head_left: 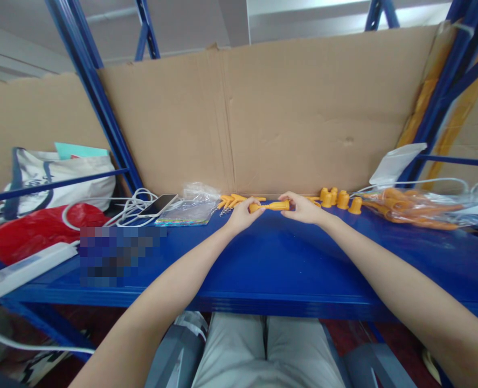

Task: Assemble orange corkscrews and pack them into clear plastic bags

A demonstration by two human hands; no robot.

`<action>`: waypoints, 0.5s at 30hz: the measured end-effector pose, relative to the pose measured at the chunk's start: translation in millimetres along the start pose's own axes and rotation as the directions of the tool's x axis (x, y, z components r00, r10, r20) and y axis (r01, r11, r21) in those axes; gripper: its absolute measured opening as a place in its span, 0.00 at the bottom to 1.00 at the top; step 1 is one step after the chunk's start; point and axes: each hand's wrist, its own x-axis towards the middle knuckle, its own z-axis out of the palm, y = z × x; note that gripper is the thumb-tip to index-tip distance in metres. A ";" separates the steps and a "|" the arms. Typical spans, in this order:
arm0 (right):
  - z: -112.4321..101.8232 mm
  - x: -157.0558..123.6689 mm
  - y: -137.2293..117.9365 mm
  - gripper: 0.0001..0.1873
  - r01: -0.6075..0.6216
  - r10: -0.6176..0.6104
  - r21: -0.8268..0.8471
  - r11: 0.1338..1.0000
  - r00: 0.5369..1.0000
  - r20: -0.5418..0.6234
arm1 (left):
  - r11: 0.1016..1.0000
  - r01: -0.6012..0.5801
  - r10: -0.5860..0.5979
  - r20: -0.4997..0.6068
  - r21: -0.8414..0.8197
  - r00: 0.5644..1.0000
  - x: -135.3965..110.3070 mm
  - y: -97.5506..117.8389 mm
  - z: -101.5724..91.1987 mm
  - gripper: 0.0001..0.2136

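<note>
Left hand (243,213), right hand (302,209) — orange piece (278,206) spans between.

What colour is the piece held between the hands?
Orange-yellow; the piece shows best in the head view.

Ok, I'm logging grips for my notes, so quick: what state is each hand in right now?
Left hand: closed, holding the left end of an orange piece.
Right hand: closed, holding its right end.

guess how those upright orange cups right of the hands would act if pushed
The orange cups look like plastic, so they're probably light. Their wider bottoms should resist tipping under a gentle nudge. Once knocked over, their round sides might let them roll.
</note>
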 end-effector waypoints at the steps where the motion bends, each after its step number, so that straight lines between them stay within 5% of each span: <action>1: 0.4 1.1 3.5 0.18 -0.029 0.029 0.092 0.995 1.000 0.003 | 0.999 0.036 -0.036 0.011 -0.023 0.999 0.1 -1.1 -0.2 0.06; 4: -0.2 4.1 12.9 0.16 -0.095 0.096 0.270 0.958 0.995 0.008 | 0.981 0.164 -0.159 0.056 -0.106 0.986 1.0 -4.7 -0.3 0.10; 7: -4.6 5.3 24.1 0.16 -0.154 0.178 0.268 0.951 0.981 -0.070 | 0.955 0.252 -0.247 0.052 -0.155 0.968 3.0 -11.3 -1.2 0.18; 12: -15.5 1.6 42.9 0.17 -0.327 0.284 -0.052 0.944 0.881 -0.377 | 0.962 0.271 -0.271 -0.035 -0.024 0.962 7.3 -31.3 -5.2 0.19; 15: -16.9 -2.8 44.1 0.18 -0.432 0.300 -0.243 0.869 0.849 -0.435 | 0.970 0.214 -0.210 -0.046 0.119 0.977 8.6 -41.9 -6.1 0.17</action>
